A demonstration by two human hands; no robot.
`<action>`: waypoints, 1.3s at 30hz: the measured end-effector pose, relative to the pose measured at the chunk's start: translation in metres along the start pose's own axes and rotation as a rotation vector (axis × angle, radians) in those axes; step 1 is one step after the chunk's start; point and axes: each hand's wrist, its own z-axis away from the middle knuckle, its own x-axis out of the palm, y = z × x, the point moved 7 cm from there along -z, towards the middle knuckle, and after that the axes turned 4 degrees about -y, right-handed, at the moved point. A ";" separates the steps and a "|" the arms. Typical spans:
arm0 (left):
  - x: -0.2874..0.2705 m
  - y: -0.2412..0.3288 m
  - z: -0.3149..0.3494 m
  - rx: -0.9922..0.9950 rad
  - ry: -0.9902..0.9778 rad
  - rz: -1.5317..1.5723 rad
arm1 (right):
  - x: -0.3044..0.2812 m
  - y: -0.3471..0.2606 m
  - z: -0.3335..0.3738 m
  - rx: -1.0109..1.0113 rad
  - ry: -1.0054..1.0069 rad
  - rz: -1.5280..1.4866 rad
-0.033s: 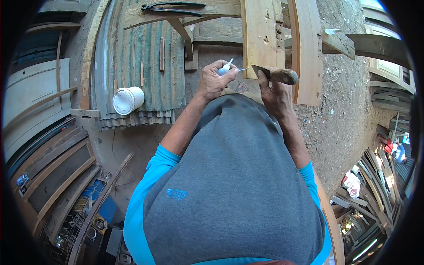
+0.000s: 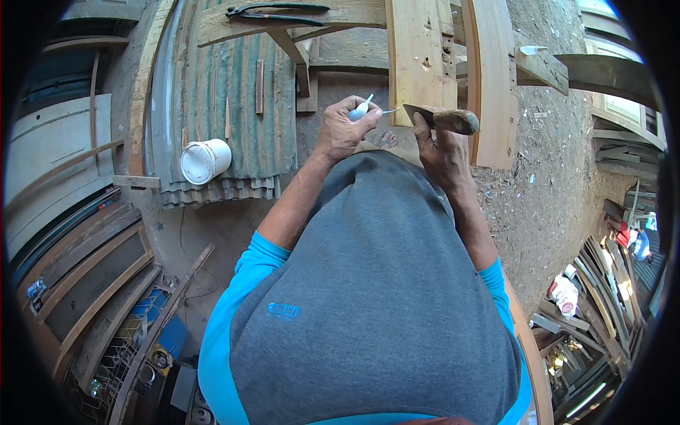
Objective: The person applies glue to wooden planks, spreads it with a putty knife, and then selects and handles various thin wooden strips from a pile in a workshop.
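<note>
Holding a small bottle [image 2: 359, 111] in the left hand [image 2: 341, 132], grip wrapped round it; right hand [image 2: 444, 154] clenched on the wooden handle of a knife [image 2: 457, 122]. Both hands at the near end of a light board [image 2: 414, 64], knife tip right by its end edge; touching or just over it, can't tell. Bottle is just left of the board, apart from it. Second plank [image 2: 494, 92] runs along the board's right, close beside the right hand, so little room there. Beyond that plank, wide open littered ground [image 2: 542, 163]. Left of the left hand, a narrow gap, then the edge of a corrugated sheet [image 2: 244, 134] with a white bucket [image 2: 207, 160] near its near edge. Beam [image 2: 354, 15] across the top carries pincers [image 2: 280, 14]. Bottle: pale, partly hidden by the hand, white pointed nozzle tilted up and right. Thin pale strip [image 2: 392, 110] runs from left fingertips toward the blade; too small to identify. Knife: dark tapering blade pointing left, worn brown handle pointing right.
</note>
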 end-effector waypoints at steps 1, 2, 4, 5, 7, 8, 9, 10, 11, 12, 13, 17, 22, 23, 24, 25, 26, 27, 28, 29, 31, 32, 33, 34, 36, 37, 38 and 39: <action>0.000 0.000 0.000 0.002 0.001 -0.005 | 0.000 0.001 0.000 0.007 -0.005 0.000; 0.000 0.000 0.001 0.006 -0.002 -0.013 | 0.001 0.001 0.000 0.014 -0.010 -0.001; 0.001 0.000 0.001 0.012 -0.010 -0.028 | 0.001 0.001 0.000 -0.021 -0.004 -0.020; 0.001 0.001 0.001 0.012 -0.010 -0.024 | 0.002 0.001 0.000 -0.038 -0.001 -0.030; 0.002 0.002 0.002 0.012 -0.009 -0.015 | 0.003 0.001 -0.001 -0.045 -0.020 -0.016; 0.002 0.001 0.001 0.012 -0.011 -0.009 | 0.004 0.000 -0.001 -0.048 -0.029 -0.010; 0.002 0.001 0.001 0.012 -0.013 -0.003 | 0.005 0.000 -0.002 -0.051 -0.032 -0.004; 0.002 0.001 0.001 0.012 -0.014 0.004 | 0.006 0.000 -0.003 -0.054 -0.036 0.002; 0.002 0.001 0.001 0.008 -0.014 0.006 | 0.007 0.000 -0.003 -0.057 -0.039 0.008; 0.003 0.001 0.001 0.005 -0.014 0.008 | 0.008 0.002 -0.003 -0.030 -0.059 0.006; 0.003 0.001 0.001 0.001 -0.013 0.011 | 0.009 0.003 -0.003 -0.003 -0.080 0.004; 0.002 0.000 0.001 0.012 -0.010 0.002 | 0.010 0.003 -0.003 -0.032 -0.067 0.015; 0.002 -0.002 0.000 0.012 -0.010 0.007 | 0.011 0.004 -0.005 -0.031 -0.081 0.029; 0.002 -0.002 -0.001 0.011 -0.011 0.002 | 0.010 0.004 -0.005 -0.029 -0.084 0.030; 0.002 -0.002 -0.001 0.010 -0.013 -0.004 | 0.010 0.004 -0.005 -0.022 -0.088 0.032; 0.002 -0.002 -0.001 0.009 -0.014 -0.009 | 0.010 0.004 -0.005 -0.014 -0.093 0.034; 0.002 -0.001 -0.001 0.008 -0.014 -0.007 | 0.010 0.004 -0.005 -0.006 -0.097 0.036; 0.003 0.000 -0.001 0.006 -0.013 -0.005 | 0.010 0.005 -0.005 -0.009 -0.096 0.032; 0.002 0.000 0.000 0.005 -0.011 -0.002 | 0.011 0.006 -0.004 -0.012 -0.095 0.029; 0.003 0.001 0.000 0.002 -0.013 -0.003 | 0.011 0.006 -0.004 -0.015 -0.094 0.025; 0.003 0.001 0.000 -0.002 -0.018 -0.004 | 0.008 0.003 -0.004 -0.053 -0.070 0.022; 0.003 0.001 0.000 0.006 -0.018 -0.011 | 0.007 0.002 -0.004 -0.072 -0.058 0.021; 0.003 0.002 0.000 0.014 -0.019 -0.019 | 0.008 0.003 -0.004 -0.066 -0.062 0.018; 0.003 0.002 0.000 0.023 -0.021 -0.027 | 0.008 0.003 -0.003 -0.059 -0.065 0.016; 0.003 -0.001 -0.001 0.018 -0.021 -0.015 | 0.009 0.005 -0.003 -0.048 -0.075 0.022; 0.003 -0.002 -0.001 0.015 -0.021 -0.009 | 0.010 0.006 -0.003 -0.044 -0.081 0.030; 0.003 -0.002 -0.001 0.016 -0.022 -0.007 | 0.010 0.007 -0.003 -0.039 -0.088 0.037; 0.003 -0.002 -0.001 0.017 -0.023 -0.004 | 0.010 0.007 -0.003 -0.032 -0.094 0.035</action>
